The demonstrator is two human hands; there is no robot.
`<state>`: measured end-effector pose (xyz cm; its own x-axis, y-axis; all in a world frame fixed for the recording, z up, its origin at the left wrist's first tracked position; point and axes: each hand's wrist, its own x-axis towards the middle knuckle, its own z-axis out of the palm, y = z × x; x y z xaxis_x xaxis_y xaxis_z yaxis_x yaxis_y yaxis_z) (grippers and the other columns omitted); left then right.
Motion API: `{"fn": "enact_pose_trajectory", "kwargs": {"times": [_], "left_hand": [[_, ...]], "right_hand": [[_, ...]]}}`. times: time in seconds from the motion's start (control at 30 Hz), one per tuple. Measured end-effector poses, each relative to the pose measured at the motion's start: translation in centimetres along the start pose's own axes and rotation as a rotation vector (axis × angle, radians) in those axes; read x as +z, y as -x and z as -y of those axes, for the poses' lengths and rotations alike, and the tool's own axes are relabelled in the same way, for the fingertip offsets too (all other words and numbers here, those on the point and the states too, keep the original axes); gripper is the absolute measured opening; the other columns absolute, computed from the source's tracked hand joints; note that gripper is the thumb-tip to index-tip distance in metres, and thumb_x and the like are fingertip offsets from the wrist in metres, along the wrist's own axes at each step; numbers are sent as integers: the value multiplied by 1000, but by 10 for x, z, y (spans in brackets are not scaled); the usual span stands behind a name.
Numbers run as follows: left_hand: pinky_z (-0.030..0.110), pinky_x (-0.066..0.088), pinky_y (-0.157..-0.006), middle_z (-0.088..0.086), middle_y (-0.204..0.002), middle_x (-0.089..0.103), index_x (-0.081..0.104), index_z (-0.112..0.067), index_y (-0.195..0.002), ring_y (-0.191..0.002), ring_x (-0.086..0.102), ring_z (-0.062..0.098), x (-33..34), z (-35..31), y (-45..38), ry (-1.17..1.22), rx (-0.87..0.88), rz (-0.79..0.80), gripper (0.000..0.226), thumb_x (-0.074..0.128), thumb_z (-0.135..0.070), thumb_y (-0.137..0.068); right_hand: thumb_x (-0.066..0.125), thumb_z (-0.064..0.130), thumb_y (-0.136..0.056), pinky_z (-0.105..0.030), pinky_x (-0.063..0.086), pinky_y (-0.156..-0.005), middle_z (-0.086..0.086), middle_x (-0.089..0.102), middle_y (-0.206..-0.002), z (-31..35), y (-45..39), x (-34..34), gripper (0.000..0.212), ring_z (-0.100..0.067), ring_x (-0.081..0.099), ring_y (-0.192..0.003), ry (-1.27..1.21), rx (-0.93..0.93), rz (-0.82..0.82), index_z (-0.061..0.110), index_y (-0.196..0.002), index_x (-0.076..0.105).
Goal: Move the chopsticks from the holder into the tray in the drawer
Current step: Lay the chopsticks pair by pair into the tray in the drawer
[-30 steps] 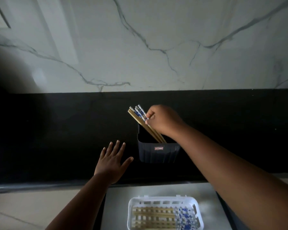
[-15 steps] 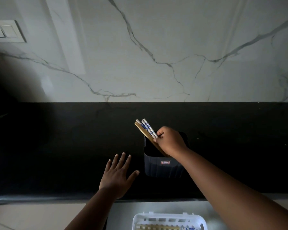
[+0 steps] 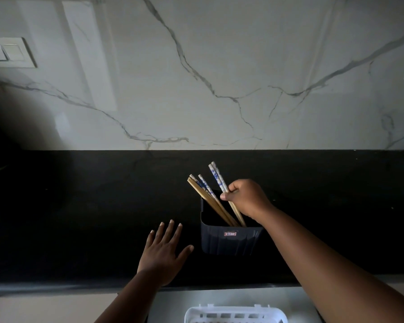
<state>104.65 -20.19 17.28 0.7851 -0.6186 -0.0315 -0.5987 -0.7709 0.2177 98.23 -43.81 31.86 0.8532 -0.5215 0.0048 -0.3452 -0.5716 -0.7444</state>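
Right hand [image 3: 247, 198] grip closed on a chopstick pair [image 3: 217, 177] above the holder [image 3: 231, 241]; left hand [image 3: 163, 255] flat, fingers spread, on the worktop [image 3: 79, 217].

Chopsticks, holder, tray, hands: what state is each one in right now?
Right hand: shut on a blue-patterned pair, lower ends inside the holder.
Other chopsticks: leaning in the holder.
Holder: upright on the counter.
Left hand: open, fingers spread, empty.
Tray: only its far rim shows.
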Motion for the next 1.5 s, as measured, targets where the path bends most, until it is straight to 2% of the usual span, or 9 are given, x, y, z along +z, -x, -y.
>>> {"fn": "enact_pose_trajectory", "kwargs": {"times": [0.13,0.23,0.47,0.7,0.9,1.03,1.2,1.33,1.5], "left_hand": [[37,-15,-115,-3,-157,-21,-12,-30,-149,-141,-27,16,-10,-6,2,32,-28,80,81,13,-75,-87],[35,-14,-116,0,-160,-20,-8,-27,-151,-143,-23,17,-40,-12,3,90,33,-83,79,32,-63,-93],[44,29,-114,15,-149,36,37,-18,-143,-139,37,32,-176,-67,11,-114,754,-802,56,55,-37,-93],[39,49,-97,0,-123,68,72,-20,-115,-118,61,21,-234,-88,43,-345,1174,-826,23,61,-17,-95],[35,57,-81,5,-107,74,73,-9,-107,-96,71,21,-255,-95,56,-79,1054,-796,23,58,-10,-89],[22,56,-70,-11,-91,75,73,-26,-99,-85,71,5,-286,-105,53,536,569,-681,13,63,-23,-92],[18,56,-62,-4,-76,76,74,-20,-80,-71,74,14,-309,-107,32,992,235,-365,9,69,-21,-88],[24,58,-60,9,-82,76,73,-9,-87,-71,74,22,-301,-105,22,1104,142,-236,7,69,-14,-87],[21,55,-62,13,-90,74,69,-7,-102,-82,72,26,-269,-91,16,1081,119,-5,25,68,-25,-86]], "right_hand": [[79,21,-79,-35,56,-67,-10,73,-78,28,13,-38,14,-18,66,-70,-251,-62,-104,18,-72,67],[76,16,-82,-25,58,-57,-6,77,-79,55,27,-69,5,-18,74,-73,-500,-96,-56,18,-79,72],[71,9,-85,-29,59,-59,-11,76,-80,96,51,-89,12,-23,74,-71,-922,-56,57,1,-93,69],[73,10,-83,-23,55,-47,-11,74,-68,108,65,-76,14,-18,71,-57,-1089,74,205,-3,-84,68],[65,36,-91,-25,56,-49,-12,76,-88,112,71,-74,35,-21,73,-65,-937,168,232,2,-99,67],[52,40,-97,-32,57,-77,-3,56,-132,107,72,-77,45,-22,63,-104,-468,5,12,19,-137,48],[67,17,-89,-30,57,-83,-4,76,-100,102,85,-67,13,-21,71,-96,-549,-225,330,21,-100,73],[73,7,-83,-42,60,-82,-13,76,-90,95,87,-57,12,-25,74,-82,-550,-216,336,11,-94,74],[75,4,-81,-26,57,-57,-12,74,-78,69,89,-47,10,-20,73,-71,-463,-126,377,4,-90,73]]}}
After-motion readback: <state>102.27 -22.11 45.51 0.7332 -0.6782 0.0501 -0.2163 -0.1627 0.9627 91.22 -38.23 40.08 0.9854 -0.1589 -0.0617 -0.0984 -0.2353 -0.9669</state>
